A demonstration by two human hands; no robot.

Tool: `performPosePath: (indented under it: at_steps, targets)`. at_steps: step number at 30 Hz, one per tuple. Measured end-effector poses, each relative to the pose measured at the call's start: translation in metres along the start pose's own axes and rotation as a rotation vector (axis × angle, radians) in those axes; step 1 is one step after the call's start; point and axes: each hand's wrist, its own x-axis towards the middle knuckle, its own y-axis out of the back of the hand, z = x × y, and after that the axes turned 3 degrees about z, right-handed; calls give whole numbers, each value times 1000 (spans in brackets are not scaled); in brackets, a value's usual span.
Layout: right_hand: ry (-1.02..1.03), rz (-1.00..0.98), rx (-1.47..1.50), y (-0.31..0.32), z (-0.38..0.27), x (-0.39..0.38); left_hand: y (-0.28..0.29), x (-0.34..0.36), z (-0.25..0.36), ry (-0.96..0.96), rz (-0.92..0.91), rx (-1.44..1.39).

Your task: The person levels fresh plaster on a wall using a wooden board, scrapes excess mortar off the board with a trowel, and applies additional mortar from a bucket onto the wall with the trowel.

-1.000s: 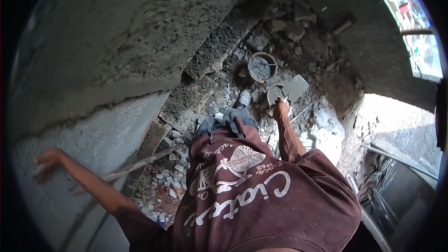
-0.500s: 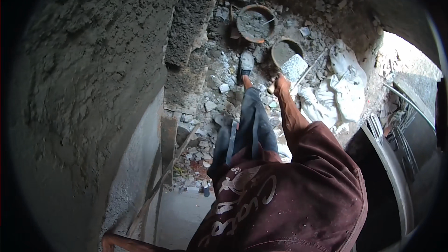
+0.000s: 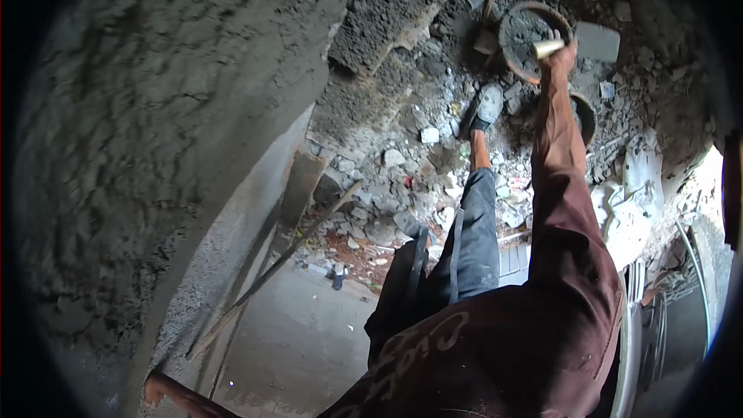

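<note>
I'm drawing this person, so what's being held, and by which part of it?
The right grip holds a plastering trowel by its pale handle; whether the left grip holds anything can't be told.

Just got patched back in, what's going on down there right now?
The person's right hand grips a flat trowel by its pale handle, at the right edge of an orange-rimmed tub holding grey material; whether the blade touches the tub isn't clear. A second tub sits partly behind the forearm. The left hand is low beside the rough wall; its grip can't be made out.
</note>
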Motion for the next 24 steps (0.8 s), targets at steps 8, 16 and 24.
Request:
performPosePath:
  at_steps: [8,16,24]
  targets:
    - [132,428,-653,22,10,-105,-1,26,-24,-22,12,21]
    - [-20,537,-404,47,54,-200,-17,40,-55,66,48,23]
    - [-111,730,-289,115,145,-223,-52,17,-16,219,88,-76]
